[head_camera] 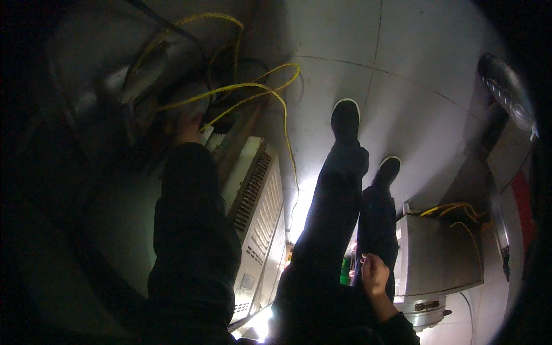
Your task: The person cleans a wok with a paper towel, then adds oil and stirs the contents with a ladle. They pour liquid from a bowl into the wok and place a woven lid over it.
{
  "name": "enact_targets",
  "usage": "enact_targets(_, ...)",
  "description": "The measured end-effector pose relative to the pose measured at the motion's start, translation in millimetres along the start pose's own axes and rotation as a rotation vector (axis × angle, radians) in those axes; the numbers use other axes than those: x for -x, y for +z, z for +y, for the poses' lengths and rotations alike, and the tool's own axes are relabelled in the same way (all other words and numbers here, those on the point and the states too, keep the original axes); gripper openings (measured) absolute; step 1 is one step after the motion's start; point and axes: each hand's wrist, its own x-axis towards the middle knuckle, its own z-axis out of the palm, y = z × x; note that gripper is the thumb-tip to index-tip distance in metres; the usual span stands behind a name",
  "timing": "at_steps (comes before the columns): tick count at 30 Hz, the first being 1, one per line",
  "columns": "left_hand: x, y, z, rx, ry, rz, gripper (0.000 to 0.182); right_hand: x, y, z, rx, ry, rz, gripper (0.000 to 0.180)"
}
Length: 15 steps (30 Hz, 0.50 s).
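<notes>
At the left, my left hand [189, 127] reaches from a dark sleeve into deep shadow behind a pale metal housing with vent slots [258, 215]. Its fingers are hidden, and I cannot tell what they hold or touch. A yellow cable [258, 86] loops beside and past that hand, and a pale connector-like piece [207, 134] lies close to it. My right hand [375, 274] hangs in front of my right leg, fingers curled in, with nothing visible in it.
Both my feet stand on a grey tiled floor [414, 39]. A metal box [440, 254] with yellow cables [457, 207] is at the right, above a round metal part [422, 312]. A shiny dark object [509, 92] lies at the upper right. A dark cable [172, 26] crosses the upper left.
</notes>
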Motion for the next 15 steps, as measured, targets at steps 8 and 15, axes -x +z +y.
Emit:
enact_targets(8,7.0,-15.0,-0.9,-0.052,0.026,0.02,0.044,-2.0,-3.9,9.4,-0.066,-0.016,0.021,0.011)
enact_targets(15,20.8,-29.9,-2.9,-0.202,0.059,0.038,0.041,9.7,5.0,19.6,-0.152,-0.034,0.059,0.013)
